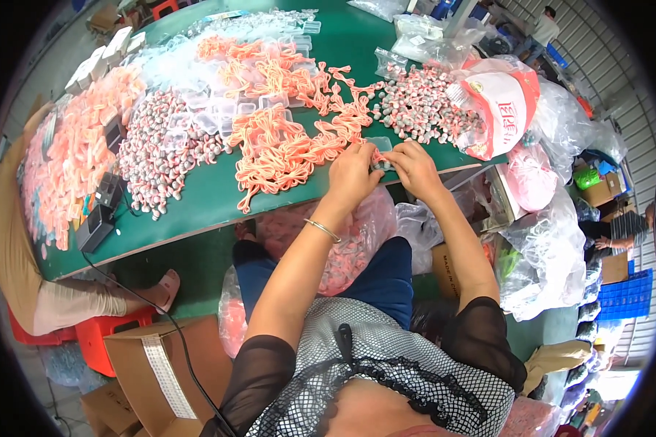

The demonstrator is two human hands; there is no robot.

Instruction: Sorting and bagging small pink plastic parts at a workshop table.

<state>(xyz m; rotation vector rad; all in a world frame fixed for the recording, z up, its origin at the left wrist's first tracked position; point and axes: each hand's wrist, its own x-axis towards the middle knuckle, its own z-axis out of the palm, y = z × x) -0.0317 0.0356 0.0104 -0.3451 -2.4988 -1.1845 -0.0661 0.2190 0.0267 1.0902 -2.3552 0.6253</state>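
Your two hands meet at the near edge of the desk (219,200), almost knuckle to knuckle, and the thing they work on sits right between them. Your left hand (352,175) is curled, its fingers bent down over a small clear plastic case (379,144) and a bit of orange cord at its lower edge. Your right hand (414,166) pinches the same spot from the 3 o'clock side, thumb and forefinger closed on the cord where it meets the case (the fingertips overlap, so you cannot tell which hand carries the weight). Neither hand is nearer: the case lies just past both sets of fingertips, at 12 o'clock from your wrists, its long side running roughly left to right along the desk edge.

From there, the heap of orange cords (284,149) lies touching your left hand at about 10 o'clock, its loops trailing toward the desk edge. At 1 o'clock from your right hand, near but apart, is the pile of small pink-and-white pieces (415,105), spilling from a white and red bag (499,109).

Farther out at 10 o'clock sit loose empty clear cases (204,109), then a second pile of pink-and-white pieces (157,156), and at the far left a spread of orange packed items (73,156).
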